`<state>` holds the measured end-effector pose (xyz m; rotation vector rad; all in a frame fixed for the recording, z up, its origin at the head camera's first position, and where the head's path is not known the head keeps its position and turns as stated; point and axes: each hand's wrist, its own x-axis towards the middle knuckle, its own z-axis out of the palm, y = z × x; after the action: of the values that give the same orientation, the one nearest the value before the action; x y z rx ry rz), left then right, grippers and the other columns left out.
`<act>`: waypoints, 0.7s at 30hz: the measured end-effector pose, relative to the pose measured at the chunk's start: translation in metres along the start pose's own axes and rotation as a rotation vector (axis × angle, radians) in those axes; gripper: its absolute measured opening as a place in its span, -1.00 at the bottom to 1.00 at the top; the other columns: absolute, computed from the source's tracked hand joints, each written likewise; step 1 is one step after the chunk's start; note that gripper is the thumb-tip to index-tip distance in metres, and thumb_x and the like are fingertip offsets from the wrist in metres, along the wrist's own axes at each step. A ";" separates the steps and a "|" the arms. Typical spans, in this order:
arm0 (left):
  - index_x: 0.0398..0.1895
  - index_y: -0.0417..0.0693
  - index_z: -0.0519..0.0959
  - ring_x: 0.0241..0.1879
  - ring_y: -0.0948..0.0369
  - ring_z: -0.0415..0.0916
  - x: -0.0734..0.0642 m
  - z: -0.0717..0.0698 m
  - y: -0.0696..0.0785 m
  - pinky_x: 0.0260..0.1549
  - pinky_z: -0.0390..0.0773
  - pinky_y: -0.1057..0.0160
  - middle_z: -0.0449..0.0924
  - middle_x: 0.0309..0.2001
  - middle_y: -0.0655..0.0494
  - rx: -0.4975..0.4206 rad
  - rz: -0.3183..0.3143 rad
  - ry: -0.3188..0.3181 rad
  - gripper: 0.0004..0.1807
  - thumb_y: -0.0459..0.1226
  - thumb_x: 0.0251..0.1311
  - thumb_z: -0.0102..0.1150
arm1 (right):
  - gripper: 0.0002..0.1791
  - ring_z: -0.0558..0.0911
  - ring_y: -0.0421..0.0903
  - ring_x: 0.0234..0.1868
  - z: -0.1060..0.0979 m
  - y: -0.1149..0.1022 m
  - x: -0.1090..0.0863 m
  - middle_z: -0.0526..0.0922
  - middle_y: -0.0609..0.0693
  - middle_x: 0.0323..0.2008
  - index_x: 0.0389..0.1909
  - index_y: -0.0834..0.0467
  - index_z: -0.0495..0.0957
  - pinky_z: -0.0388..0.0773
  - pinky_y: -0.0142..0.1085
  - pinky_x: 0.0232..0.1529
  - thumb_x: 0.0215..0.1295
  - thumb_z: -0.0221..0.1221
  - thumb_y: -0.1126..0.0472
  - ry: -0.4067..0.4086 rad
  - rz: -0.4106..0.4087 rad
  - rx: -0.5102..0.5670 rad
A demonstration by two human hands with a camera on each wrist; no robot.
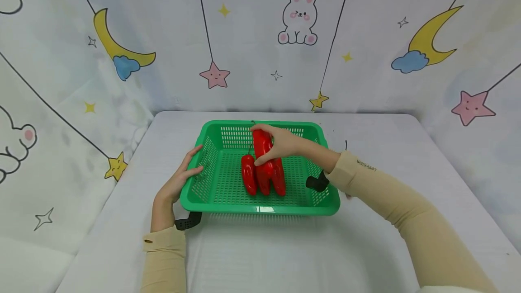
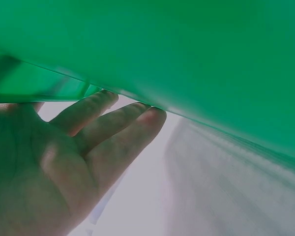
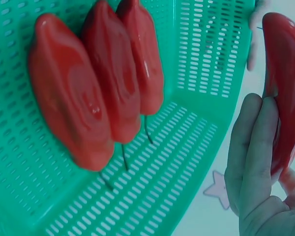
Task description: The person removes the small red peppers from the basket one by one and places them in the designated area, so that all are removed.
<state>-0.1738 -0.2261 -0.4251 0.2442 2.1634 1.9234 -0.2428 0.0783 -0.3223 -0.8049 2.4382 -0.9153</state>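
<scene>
Your right hand (image 1: 281,143) is curled round 1 red pepper (image 1: 262,141), thumb on the near side and fingers on the far side, with no slack to be seen in the grip. You have it across the body rather than by the thin stem, probably because the smooth, glossy skin gives a surer hold there. The held pepper is up off the basket floor, in front of its far wall.

Just below and nearer you than that grip, 3 other peppers (image 3: 71,98) lie side by side inside the green basket (image 1: 264,210). Their stems point away from you; laid alike, they seem arranged to sit close without rolling over each other.

To the left of the grip, at the basket's left rim, your left hand (image 1: 179,180) has its fingers spread and nearly straight, the tips against the edge. It clasps nothing; the light touch looks meant to keep the basket from sliding.

To the right of the grip, past the basket, a thin dark stem (image 1: 346,144) shows beyond your forearm; what it belongs to is hidden.

Under everything is a white table (image 1: 260,252), softly shadowed towards you. Beyond the grip, a pale backdrop (image 1: 260,21) hangs behind the table, printed with moons, stars, clouds and a rabbit (image 1: 300,15).
</scene>
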 end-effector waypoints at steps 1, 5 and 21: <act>0.43 0.29 -0.16 0.30 -0.06 -0.12 0.000 0.000 0.000 0.04 0.20 -0.09 -0.38 0.42 0.11 0.000 0.001 0.001 -0.33 -0.23 0.35 -0.17 | -0.07 0.44 -0.03 -0.06 -0.002 0.001 -0.001 0.40 0.02 -0.01 0.28 -0.14 0.14 0.53 -0.27 -0.28 -0.14 0.41 -0.02 0.002 -0.002 0.005; 0.43 0.29 -0.16 0.30 -0.07 -0.12 0.000 0.000 0.001 0.04 0.20 -0.10 -0.38 0.42 0.10 -0.002 0.003 -0.001 -0.33 -0.23 0.35 -0.17 | -0.07 0.43 -0.02 -0.04 -0.008 0.005 -0.009 0.41 0.04 -0.01 0.29 -0.11 0.14 0.53 -0.26 -0.26 -0.13 0.41 -0.02 0.009 -0.004 -0.005; 0.44 0.27 -0.16 0.27 -0.07 -0.07 -0.001 0.001 0.002 -0.03 0.29 0.05 -0.35 0.41 0.08 -0.001 0.005 -0.007 -0.33 -0.24 0.35 -0.17 | -0.06 0.45 0.01 -0.07 -0.025 0.017 -0.036 0.42 0.06 -0.04 0.29 -0.09 0.16 0.55 -0.25 -0.32 -0.15 0.42 -0.04 0.077 0.004 -0.042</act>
<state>-0.1728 -0.2254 -0.4230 0.2558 2.1589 1.9231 -0.2355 0.1232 -0.3104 -0.7925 2.5321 -0.9126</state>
